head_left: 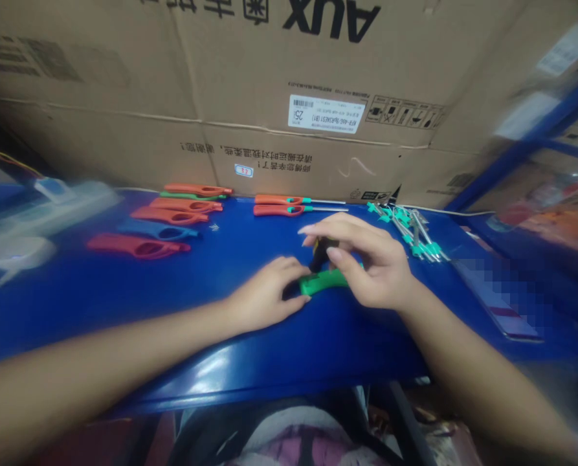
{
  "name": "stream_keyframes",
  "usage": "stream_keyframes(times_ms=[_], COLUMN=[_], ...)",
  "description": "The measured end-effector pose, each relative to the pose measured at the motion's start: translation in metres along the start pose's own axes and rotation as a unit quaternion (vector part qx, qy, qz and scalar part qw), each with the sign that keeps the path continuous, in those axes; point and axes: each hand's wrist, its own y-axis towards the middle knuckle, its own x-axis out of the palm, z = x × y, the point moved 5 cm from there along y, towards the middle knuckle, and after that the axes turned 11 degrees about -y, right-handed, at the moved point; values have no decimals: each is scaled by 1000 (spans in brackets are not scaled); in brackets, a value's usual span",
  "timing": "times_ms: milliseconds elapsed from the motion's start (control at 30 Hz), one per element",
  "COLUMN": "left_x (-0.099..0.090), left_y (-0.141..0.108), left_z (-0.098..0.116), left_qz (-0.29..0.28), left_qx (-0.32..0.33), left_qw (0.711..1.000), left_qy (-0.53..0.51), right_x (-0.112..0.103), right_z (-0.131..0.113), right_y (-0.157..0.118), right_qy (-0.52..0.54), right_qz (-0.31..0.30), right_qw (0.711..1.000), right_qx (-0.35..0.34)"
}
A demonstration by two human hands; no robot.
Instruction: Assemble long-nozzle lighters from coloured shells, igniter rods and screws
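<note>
Near the middle of the blue table, my left hand (272, 291) is closed on one end of a green lighter casing (323, 281), which lies flat. My right hand (373, 262) curls its thumb and fingers around a short black-and-yellow screwdriver (320, 254), held upright over the casing. Its lower end meets the casing near my left fingertips; the tip itself is hidden. The casing's right end disappears behind my right hand. Beyond my hands lie two orange lighters (281, 210) with metal tubes and teal parts.
Several red, orange, blue and green casings (160, 232) lie at left. Metal tubes with teal pieces (410, 230) are piled at right, near a flat phone-like object (500, 298). A big cardboard box (250, 77) walls the back. A white device (19, 252) with a cable sits far left.
</note>
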Motion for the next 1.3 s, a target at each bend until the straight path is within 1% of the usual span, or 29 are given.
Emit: stream_keyframes(times_ms=[167,233,300,367,433,567,600,700,767,800,867,933,1000,1033,1133,1167,1233,1300], left_x=[0,0,0,-1,0,0,0,0,0,0,0,0,0,0,0,0,1,1], left_y=[0,1,1,0,0,0,0,0,0,0,0,0,0,0,0,0,0,0], left_z=[-1,0,0,1,0,-1,-1,-1,-1,-1,-1,-1,0,0,1,0,-1,-2], left_qz=[3,1,-1,-2,-2,1,3,1,-1,-2,-2,-3,-1,-1,-1,-2,-4,-5], left_qx=[7,5,0,-1,-1,1,2,4,1,0,-2,-3,-2,-2,-2,-2,-2,-2], left_qw=[1000,1000,1000,1000,1000,1000,1000,1000,1000,1000,1000,1000,1000,1000,1000,1000,1000,1000], left_qy=[4,3,2,4,6,8,7,0,-4,-6,-6,-3,1,3,6,6,5,3], right_x=[-3,-3,-2,0,0,-4,-4,0,4,4,3,-1,-1,-1,4,4,2,-2], right_z=[-1,-1,1,3,5,6,5,0,-1,0,3,5,6,6,6,6,5,5], right_y=[0,-1,-1,-1,-1,-1,-1,-1,-2,-2,-2,-3,-3,-3,-2,-1,-1,-1], right_qy=[-83,-99,-77,-27,4,-47,-56,-38,-1,11,-8,-67,-99,-91,-13,4,-9,-62], right_qz=[43,49,26,-6,-16,36,41,18,-8,-12,18,68,85,76,16,5,12,50], right_qw=[996,994,997,999,999,998,997,999,1000,1000,1000,995,991,993,999,1000,1000,997], right_qx=[4,5,15,29,30,20,16,-1,5,11,20,18,15,15,30,30,24,13])
